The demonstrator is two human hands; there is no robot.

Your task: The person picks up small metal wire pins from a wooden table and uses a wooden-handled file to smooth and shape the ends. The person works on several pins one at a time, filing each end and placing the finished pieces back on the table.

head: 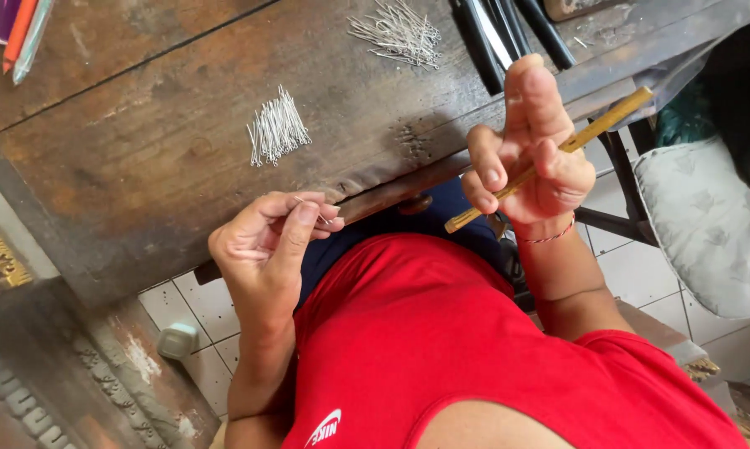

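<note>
My left hand (pixel 268 241) hovers at the near edge of a worn wooden table (pixel 158 108), its thumb and forefinger pinched on a thin metal pin (pixel 315 211). My right hand (pixel 529 150) is closed around a long, narrow yellow-brown stick (pixel 608 123) that slants up to the right. A red thread bracelet circles that wrist. Two heaps of silver pins lie on the table, one (pixel 277 129) just beyond my left hand and another (pixel 400 33) farther back. I wear a red shirt.
Black tool handles (pixel 495 33) lie at the table's far edge. Coloured pens (pixel 21 29) sit at the top left corner. A pale cushion (pixel 707 224) is at the right. Tiled floor shows below, with a small white object (pixel 177 339) and carved wood pieces (pixel 50 374) beside it.
</note>
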